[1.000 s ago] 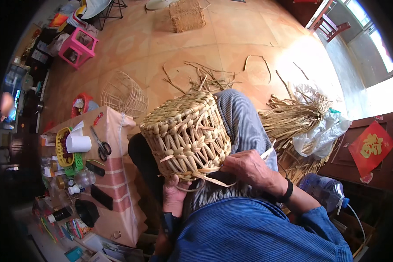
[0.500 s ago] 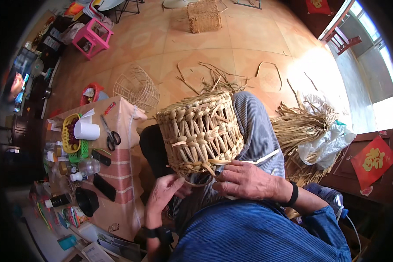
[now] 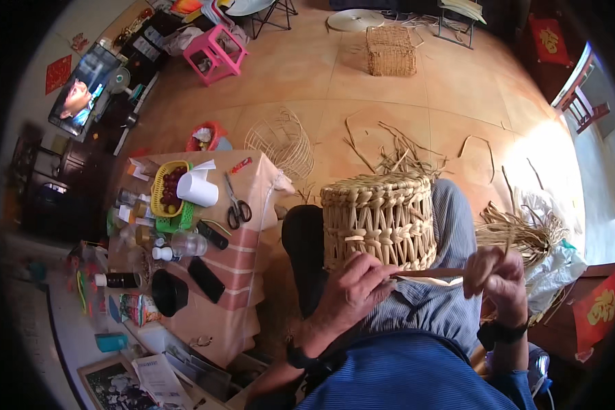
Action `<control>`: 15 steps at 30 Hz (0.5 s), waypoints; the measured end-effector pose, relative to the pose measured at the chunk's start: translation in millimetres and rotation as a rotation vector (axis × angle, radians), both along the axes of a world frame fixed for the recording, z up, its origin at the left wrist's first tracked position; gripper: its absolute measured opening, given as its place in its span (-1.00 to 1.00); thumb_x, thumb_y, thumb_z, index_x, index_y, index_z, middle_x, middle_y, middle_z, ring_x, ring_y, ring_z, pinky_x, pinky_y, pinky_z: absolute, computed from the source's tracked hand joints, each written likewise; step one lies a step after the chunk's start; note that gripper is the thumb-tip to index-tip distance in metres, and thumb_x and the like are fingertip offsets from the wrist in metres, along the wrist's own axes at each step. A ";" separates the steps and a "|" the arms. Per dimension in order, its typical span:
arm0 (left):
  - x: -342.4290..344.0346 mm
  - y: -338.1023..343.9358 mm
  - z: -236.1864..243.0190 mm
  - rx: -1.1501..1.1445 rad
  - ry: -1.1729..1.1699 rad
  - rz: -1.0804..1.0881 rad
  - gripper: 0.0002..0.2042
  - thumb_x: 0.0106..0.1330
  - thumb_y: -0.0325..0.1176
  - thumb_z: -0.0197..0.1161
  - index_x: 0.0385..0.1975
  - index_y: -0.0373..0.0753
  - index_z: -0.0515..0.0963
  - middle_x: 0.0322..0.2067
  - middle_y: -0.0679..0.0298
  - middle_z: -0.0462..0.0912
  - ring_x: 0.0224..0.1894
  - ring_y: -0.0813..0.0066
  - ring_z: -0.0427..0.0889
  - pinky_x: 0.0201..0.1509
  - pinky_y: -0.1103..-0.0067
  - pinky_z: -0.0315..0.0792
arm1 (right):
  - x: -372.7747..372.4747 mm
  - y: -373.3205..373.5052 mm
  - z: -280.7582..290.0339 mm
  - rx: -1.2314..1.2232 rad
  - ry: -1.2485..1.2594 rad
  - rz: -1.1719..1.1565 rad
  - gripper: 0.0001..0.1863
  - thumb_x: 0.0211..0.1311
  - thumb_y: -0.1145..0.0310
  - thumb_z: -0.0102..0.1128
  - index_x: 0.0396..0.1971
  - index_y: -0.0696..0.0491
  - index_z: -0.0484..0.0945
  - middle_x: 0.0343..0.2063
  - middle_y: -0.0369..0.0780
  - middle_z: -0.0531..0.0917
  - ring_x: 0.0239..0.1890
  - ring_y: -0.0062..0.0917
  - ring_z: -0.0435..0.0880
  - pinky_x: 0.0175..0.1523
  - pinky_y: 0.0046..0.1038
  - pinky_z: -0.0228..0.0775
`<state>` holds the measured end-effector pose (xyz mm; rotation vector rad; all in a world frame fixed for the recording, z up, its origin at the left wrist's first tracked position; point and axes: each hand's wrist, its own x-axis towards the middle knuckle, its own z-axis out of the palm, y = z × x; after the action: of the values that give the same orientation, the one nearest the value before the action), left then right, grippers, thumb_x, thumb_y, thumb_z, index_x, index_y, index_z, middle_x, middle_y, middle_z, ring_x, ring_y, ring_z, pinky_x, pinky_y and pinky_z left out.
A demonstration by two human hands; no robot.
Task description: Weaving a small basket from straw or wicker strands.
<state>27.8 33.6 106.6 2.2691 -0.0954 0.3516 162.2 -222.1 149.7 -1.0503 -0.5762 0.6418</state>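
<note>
A woven straw basket rests across my legs, its closely braided round face upward and an openwork band around its side. My left hand is closed on a flat straw strip just in front of the basket's lower edge. My right hand, raised right of the basket over my striped trouser leg, has its fingers closed on the same strip, which runs taut between both hands.
At left, a cloth-covered table holds scissors, bottles, fruit and paper rolls. Straw bundles and a plastic bag lie at right. Beyond are a wire frame, loose strands, a pink stool and another basket.
My hands have left the basket's rim. My right hand has risen and moved rightward, stretching a strip from my left hand, which has also shifted. The whole view has swung, shifting everything rightward.
</note>
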 end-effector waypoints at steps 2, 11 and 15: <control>-1.6 -0.5 3.5 -0.027 0.081 0.067 -0.77 0.13 -0.49 0.51 -0.21 -0.17 0.68 -0.32 0.27 0.58 -0.25 0.30 0.66 -0.15 0.42 0.56 | -3.6 -2.8 11.0 0.032 0.018 0.138 -0.63 0.34 0.22 0.29 -0.47 0.27 0.69 -0.45 -0.01 0.74 -0.43 -0.23 0.73 -0.23 -0.29 0.56; -2.9 10.0 -4.4 -0.081 0.049 0.083 -0.81 0.07 -0.56 0.51 -0.36 -0.20 0.64 -0.36 0.29 0.55 -0.28 0.31 0.63 -0.20 0.40 0.54 | 8.2 -57.1 -27.5 -0.498 0.006 0.513 -0.93 0.41 0.52 0.27 -0.18 0.18 0.65 -0.31 -0.26 0.76 -0.27 -0.63 0.75 -0.15 -0.52 0.62; -1.4 7.8 -6.5 -0.026 -0.016 0.072 -0.81 0.08 -0.50 0.53 -0.36 -0.19 0.64 -0.35 0.30 0.55 -0.26 0.31 0.63 -0.18 0.40 0.53 | 1.5 -72.3 -39.8 -0.764 0.032 0.211 -0.92 0.34 0.49 0.32 -0.22 0.13 0.65 -0.37 -0.27 0.73 -0.30 -0.53 0.77 -0.19 -0.45 0.61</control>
<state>26.3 41.4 100.1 2.2483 -0.0171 0.4071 163.7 -294.4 110.0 -1.6986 -0.4172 1.1083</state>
